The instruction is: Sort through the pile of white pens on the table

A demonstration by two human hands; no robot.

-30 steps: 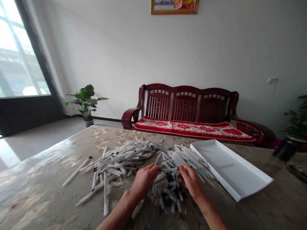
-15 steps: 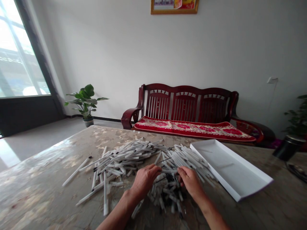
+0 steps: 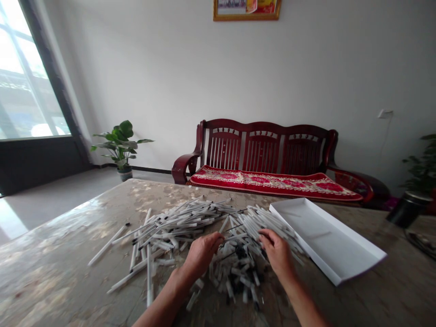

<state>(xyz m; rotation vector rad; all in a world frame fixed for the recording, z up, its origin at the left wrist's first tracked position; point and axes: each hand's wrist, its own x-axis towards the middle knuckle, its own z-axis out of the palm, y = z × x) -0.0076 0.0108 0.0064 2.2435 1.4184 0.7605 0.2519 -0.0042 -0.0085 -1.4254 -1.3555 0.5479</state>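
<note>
My left hand (image 3: 202, 251) is closed at the near edge of the heap, thumb and fingertips pinched together. A slim white pen barrel (image 3: 237, 236) seems to stick out of that pinch to the right. My right hand (image 3: 277, 252) is beside a bundle of whitish pen barrels (image 3: 262, 221), its thumb and index finger stretched toward them and slightly apart. Between and below both hands lies a loose pile of short clear and black pen caps (image 3: 238, 277). To the left is spread a heap of white pens with dark tips (image 3: 184, 218).
A shallow white box (image 3: 327, 240) stands on the patterned table (image 3: 68, 254), right of the barrels. Several pens lie apart on the left, one single pen (image 3: 107, 245) outermost. Behind the table is a dark red wooden bench (image 3: 262, 150). A black container (image 3: 408, 210) is at the far right.
My right hand has drawn away from my left, moving right and slightly up toward the barrel bundle. Both hands had met at a white barrel between them. My left hand has shifted slightly left.
</note>
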